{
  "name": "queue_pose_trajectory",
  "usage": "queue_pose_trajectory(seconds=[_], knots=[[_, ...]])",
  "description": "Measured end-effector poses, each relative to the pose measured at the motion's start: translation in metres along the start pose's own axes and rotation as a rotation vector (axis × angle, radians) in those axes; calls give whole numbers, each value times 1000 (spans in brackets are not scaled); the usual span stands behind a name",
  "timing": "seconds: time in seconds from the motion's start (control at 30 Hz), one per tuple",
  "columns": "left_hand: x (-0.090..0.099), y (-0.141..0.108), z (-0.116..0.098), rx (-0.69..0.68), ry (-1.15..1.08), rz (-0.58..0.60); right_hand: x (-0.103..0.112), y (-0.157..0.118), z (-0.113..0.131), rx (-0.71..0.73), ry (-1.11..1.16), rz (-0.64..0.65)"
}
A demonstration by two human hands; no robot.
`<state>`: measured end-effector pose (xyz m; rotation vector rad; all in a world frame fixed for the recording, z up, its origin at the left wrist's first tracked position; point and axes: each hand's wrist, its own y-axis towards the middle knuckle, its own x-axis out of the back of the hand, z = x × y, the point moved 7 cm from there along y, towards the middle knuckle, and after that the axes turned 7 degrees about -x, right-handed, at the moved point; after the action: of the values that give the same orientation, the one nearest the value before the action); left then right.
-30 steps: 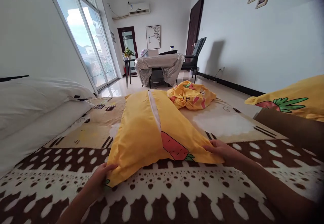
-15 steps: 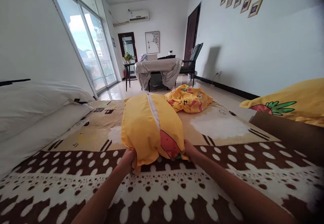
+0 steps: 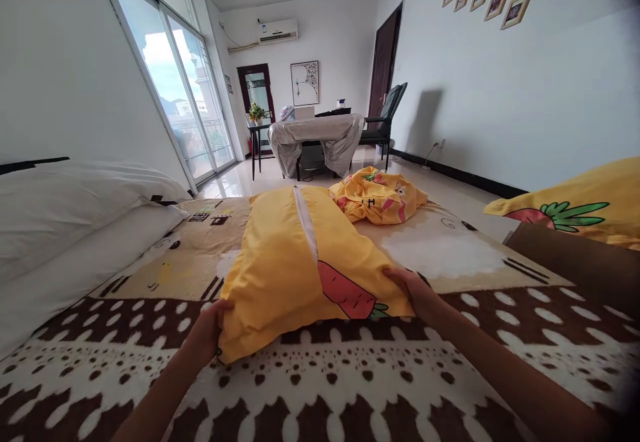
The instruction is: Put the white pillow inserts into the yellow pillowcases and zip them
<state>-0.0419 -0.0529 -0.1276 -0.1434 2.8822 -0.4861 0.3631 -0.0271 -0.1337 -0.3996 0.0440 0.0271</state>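
A yellow pillow (image 3: pixel 280 255) with a printed red carrot and a pale strip down its middle lies on the patterned blanket (image 3: pixel 330 369). At its near left corner my left hand (image 3: pixel 214 322) is closed on the fabric. My right hand (image 3: pixel 407 285) grips the near right side, thumb on top and the other fingers hidden underneath. The near edge is spread wide between both hands. Just beyond the pillow's right side sits a crumpled yellow printed cloth (image 3: pixel 380 195).
White pillows (image 3: pixel 90 229) are stacked at the left. At the right edge, yellow carrot-print fabric (image 3: pixel 575 209) hangs over a brown box-like thing (image 3: pixel 560 255). Past the bed stand a covered table (image 3: pixel 317 129) and a dark chair (image 3: pixel 385 125).
My hands have moved apart, left hand leftward and right hand rightward. The pillow's near edge has widened and flattened, showing more of the carrot print.
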Motion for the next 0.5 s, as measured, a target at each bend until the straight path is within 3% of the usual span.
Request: queue_pose_trajectory(seconds=[0.1,0.2,0.37,0.5], knots=[[-23,-5,7,75,-44,82,-28,-5,-7,-54,106,152],[-35,-5,11,41,-45,50,-41,-4,-10,-63,80,196],[-20,-4,0,-16,-101,31,-10,-3,2,-79,78,67],[-8,-5,-6,-1,-117,73,7,-15,12,-81,46,114]])
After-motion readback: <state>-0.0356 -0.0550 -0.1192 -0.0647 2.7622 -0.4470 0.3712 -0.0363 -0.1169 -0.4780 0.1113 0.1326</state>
